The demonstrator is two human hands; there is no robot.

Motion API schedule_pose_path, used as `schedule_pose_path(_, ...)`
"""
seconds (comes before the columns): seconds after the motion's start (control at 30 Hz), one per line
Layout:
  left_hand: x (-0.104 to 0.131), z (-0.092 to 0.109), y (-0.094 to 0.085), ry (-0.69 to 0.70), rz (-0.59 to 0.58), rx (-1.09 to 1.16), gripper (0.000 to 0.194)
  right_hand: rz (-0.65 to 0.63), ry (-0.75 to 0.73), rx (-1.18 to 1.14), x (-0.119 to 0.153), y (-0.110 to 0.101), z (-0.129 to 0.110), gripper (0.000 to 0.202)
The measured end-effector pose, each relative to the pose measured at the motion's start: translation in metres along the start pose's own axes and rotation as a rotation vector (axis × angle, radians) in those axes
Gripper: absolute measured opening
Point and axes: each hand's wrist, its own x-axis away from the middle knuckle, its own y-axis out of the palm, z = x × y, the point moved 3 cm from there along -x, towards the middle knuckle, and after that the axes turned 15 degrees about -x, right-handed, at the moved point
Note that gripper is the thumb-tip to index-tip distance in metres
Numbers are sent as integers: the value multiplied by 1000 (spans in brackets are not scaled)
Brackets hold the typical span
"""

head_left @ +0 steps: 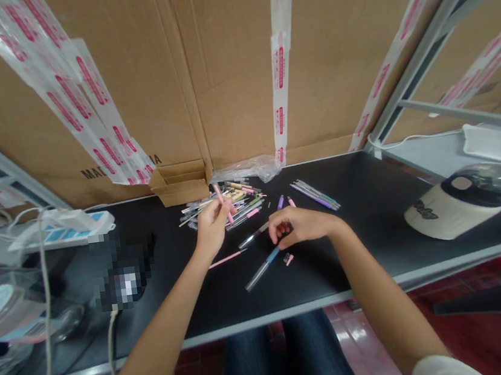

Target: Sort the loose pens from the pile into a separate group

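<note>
Between the thumb and fingers of my left hand [212, 221] is a pink pen part [222, 203], held over the near side of a loose pile of pens and pen parts [251, 193]. My right hand [298, 227] has curled fingers, with thumb and fingertip pinched at the upper end of a blue and clear pen [263, 269]. Left of that pen lies a clear tube [250, 239], and a thin pink refill [226, 260] rests nearer my left wrist. Small pink pieces [289, 259] sit below my right hand. Several pens [315, 195] lie side by side farther right.
A small open cardboard box [181, 187] and clear plastic film [252, 168] stand behind the pile. On the left are a power strip [68, 228], cables and a jar [5, 315]. A white and black device [462, 201] sits at the right.
</note>
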Motion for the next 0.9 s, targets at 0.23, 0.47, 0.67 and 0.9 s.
schedule_pose_path(0.23, -1, -2, -2, -10, 28, -53, 28, -11, -10, 33, 24, 17, -3, 19)
schedule_pose_path(0.47, 1, 1, -1, -11, 16, -55, 27, 291, 3, 62, 51, 41, 12, 6)
schedule_pose_path(0.67, 1, 2, 0, -2, 4, -54, 27, 412, 49, 275, 60, 55, 11, 9)
schedule_pose_path(0.9, 2, 3, 1, -9, 4, -24, 29, 419, 12, 462, 60, 70, 15, 19)
